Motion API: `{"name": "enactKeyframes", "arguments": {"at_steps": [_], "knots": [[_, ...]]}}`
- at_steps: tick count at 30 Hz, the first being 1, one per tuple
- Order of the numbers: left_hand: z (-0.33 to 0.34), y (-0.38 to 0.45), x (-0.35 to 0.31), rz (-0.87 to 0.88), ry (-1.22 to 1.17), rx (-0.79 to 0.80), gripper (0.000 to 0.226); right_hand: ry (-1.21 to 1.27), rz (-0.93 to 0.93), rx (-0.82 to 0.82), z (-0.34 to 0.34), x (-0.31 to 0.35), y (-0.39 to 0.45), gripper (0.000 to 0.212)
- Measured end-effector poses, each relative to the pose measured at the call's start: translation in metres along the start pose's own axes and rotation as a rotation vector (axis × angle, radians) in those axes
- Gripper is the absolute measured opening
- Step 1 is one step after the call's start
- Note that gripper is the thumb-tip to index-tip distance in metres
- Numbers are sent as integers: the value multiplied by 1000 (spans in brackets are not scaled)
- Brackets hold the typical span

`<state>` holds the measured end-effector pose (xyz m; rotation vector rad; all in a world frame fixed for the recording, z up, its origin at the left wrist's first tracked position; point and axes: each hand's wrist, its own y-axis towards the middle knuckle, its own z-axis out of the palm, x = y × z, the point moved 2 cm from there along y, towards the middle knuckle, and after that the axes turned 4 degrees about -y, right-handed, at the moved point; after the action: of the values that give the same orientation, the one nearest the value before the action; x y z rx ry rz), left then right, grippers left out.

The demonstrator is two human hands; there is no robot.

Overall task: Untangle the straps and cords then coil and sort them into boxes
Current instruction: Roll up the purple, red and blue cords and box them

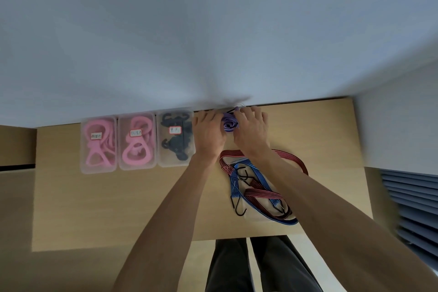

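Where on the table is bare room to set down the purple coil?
Bare wood in front of the three boxes, left of the left arm. Crowded: red and blue cords beneath the right arm; both hands hold the purple coil by the wall.

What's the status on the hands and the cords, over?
Both hands, left and right, on the purple coil at the table's far edge. Red and blue hooked cords still tangled, near side. Three boxes filled, left. Nothing in the way.

1 head-worn view looks steeply down from above the near edge of the wooden table [118, 197], facing the wall behind it; the table's far edge sits mid-frame, at arm's reach.
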<state>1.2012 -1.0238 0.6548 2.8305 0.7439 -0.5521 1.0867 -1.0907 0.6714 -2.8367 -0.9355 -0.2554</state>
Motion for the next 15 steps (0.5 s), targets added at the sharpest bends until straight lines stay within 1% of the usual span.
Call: {"name": "enactKeyframes", "arguments": {"at_steps": [2,5,6,9,11,15], "knots": [[2,-3,-1,27,-8,-38,24,-23,-11,-36,1,0,4,40],[3,-7,0,54,-20,-104,17,-59,-28,-17,2,2,10,38],[4,-8,1,62,-13,-111,18,-61,-24,-5,2,1,12,37],[4,-9,3,69,8,-102,23,-30,17,-20,6,1,12,32],[5,-7,3,62,22,-95,23,-1,49,-25,9,2,10,34],[5,-4,2,47,50,-92,20,6,81,19,8,4,6,32]]}}
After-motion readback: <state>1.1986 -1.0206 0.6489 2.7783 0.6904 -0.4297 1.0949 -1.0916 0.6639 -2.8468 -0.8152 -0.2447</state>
